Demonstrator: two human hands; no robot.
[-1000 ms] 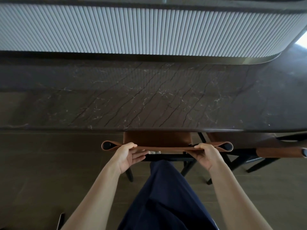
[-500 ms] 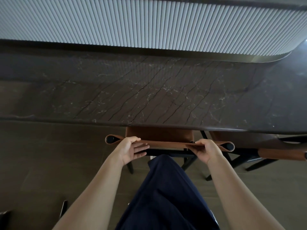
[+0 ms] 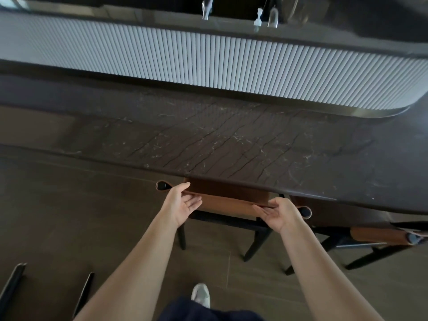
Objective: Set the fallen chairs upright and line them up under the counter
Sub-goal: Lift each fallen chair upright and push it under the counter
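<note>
A brown leather chair (image 3: pixel 228 201) with black legs stands upright, its seat tucked under the front edge of the dark marble counter (image 3: pixel 231 147). My left hand (image 3: pixel 181 203) rests at the left end of its backrest, thumb on the top edge and fingers straight. My right hand (image 3: pixel 278 213) touches the right end of the backrest with loosely extended fingers. A second brown chair (image 3: pixel 379 235) stands upright to the right, also partly under the counter.
Two thin black legs (image 3: pixel 85 289) of another chair poke in at the bottom left on the floor. My shoe (image 3: pixel 201 295) is just behind the chair. A white ribbed panel (image 3: pixel 208 59) rises behind the counter, with taps (image 3: pixel 206 9) above.
Both hands gripped the backrest before; their fingers have now straightened and loosened. The chair sits further under the counter, and my leg has drawn back from it.
</note>
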